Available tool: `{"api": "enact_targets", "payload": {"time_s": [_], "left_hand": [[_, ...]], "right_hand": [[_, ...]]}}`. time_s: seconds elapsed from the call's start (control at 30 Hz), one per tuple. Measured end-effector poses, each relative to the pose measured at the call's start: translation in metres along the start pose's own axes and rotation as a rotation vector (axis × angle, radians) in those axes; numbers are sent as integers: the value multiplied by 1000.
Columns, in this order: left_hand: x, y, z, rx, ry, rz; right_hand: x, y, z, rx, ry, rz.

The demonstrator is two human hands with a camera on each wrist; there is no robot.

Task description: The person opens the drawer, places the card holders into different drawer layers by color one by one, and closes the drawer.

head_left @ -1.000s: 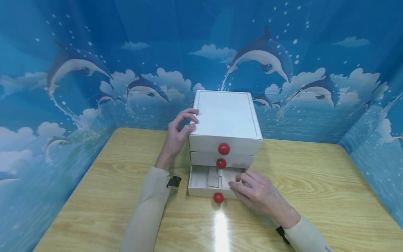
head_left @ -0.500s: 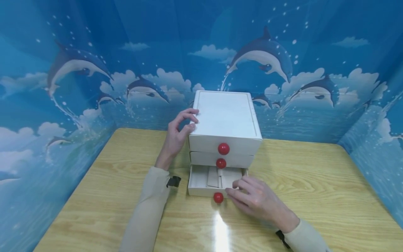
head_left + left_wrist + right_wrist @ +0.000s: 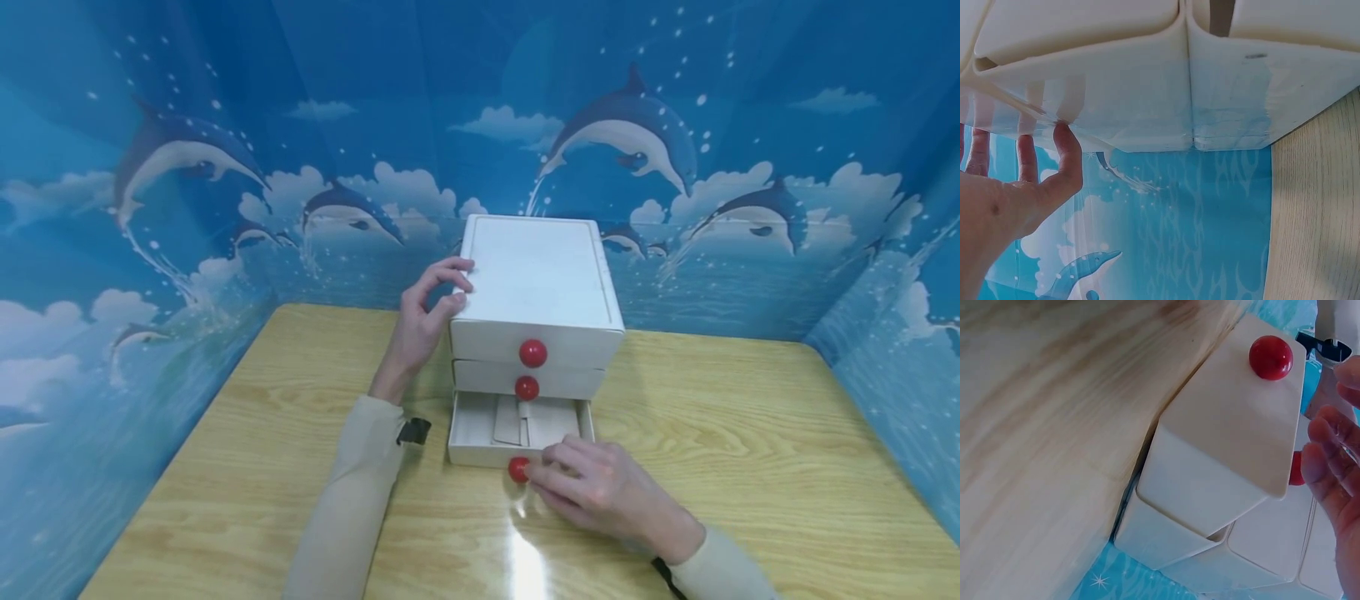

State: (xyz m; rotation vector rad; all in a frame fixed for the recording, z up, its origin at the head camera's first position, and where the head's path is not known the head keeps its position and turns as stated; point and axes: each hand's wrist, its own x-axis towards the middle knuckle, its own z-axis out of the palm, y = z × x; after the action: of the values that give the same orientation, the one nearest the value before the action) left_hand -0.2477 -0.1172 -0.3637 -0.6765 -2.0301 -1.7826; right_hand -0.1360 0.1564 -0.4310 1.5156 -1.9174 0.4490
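A white cabinet (image 3: 536, 271) with three drawers, each with a red ball knob, stands on the table. Its bottom drawer (image 3: 468, 454) is pulled out, and flat pale pieces (image 3: 512, 423) lie inside. My left hand (image 3: 423, 321) rests its fingertips against the cabinet's upper left edge; the left wrist view shows those fingertips (image 3: 1067, 139) on the side wall. Holding nothing, my right hand (image 3: 592, 492) has loosely bent fingers, its fingertips right at the bottom drawer's knob (image 3: 517, 469). In the right wrist view a gap shows between this knob (image 3: 1270, 357) and the fingers (image 3: 1329, 450).
The wooden table (image 3: 750, 467) extends on both sides of the cabinet and in front of it. A blue curtain (image 3: 420, 100) printed with dolphins surrounds the table at the back and sides. Dark straps (image 3: 414, 431) sit at the sleeve cuffs.
My right hand has moved left and toward me, from the drawer's right front corner to its red knob. The left hand, cabinet and drawer have stayed in place.
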Motion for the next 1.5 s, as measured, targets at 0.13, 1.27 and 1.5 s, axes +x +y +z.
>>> {"api": "enact_targets", "payload": {"time_s": [0.13,1.27,1.5], "left_hand": [[0,1,0,-4,0,-6],[0,0,1,-18,7,-9],[0,0,1,-19,6,-10]], "right_hand": [[1,-3,1,21,-35,11],[5,-18,4,-144,-348,178],[6,-18,5,-138,-340,194]]}}
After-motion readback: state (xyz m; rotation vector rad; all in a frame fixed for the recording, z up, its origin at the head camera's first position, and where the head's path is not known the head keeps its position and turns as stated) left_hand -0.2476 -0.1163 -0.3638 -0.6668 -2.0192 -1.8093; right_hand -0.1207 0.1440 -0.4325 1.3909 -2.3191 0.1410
